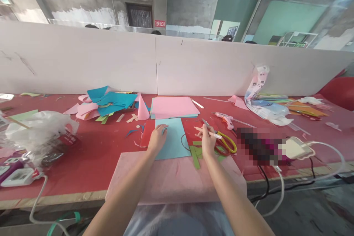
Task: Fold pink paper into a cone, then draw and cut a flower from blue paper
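Note:
A light blue sheet of paper (173, 138) lies in front of me, partly on a red sheet (146, 134). My left hand (157, 138) rests on the sheet's left side, its fingers slightly bent and apart. My right hand (208, 140) is closed around a pale pen (216, 135), just right of the sheet. Scissors with yellow and red handles (231, 142) lie beside and partly behind this hand; whether it touches them I cannot tell. Green paper strips (195, 159) lie below it. A thin dark red loop (181, 141) crosses the sheet's right edge.
Pink sheets (175, 107) are stacked behind. A pink paper cone (143, 108) and blue scraps (114, 103) stand left of them. A glue gun (225, 120), plastic packaging (256, 99) and a white charger (297, 148) with cables are right. A plastic bag (41, 131) and power strip (19, 177) are left.

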